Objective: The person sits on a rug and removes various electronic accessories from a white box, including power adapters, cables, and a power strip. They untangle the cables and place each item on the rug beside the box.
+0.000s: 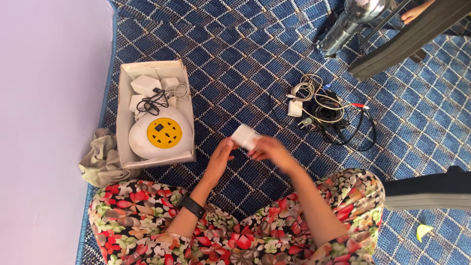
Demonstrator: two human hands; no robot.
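Above rug (235, 73) | white adapter (245, 136) between both grips | left hand (222, 153), right hand (271, 148) closed on it

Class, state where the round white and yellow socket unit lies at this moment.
In the head view, the round socket unit lies inside the open cardboard box on the blue rug, to the left of the left hand, below white adapters.

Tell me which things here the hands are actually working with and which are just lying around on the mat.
In hand:
- small white block, held between left hand and right hand

Lying about:
- tangle of cables with a white plug
- cardboard box holding a round white-and-yellow socket unit and white adapters
- crumpled cloth
- clear bottle
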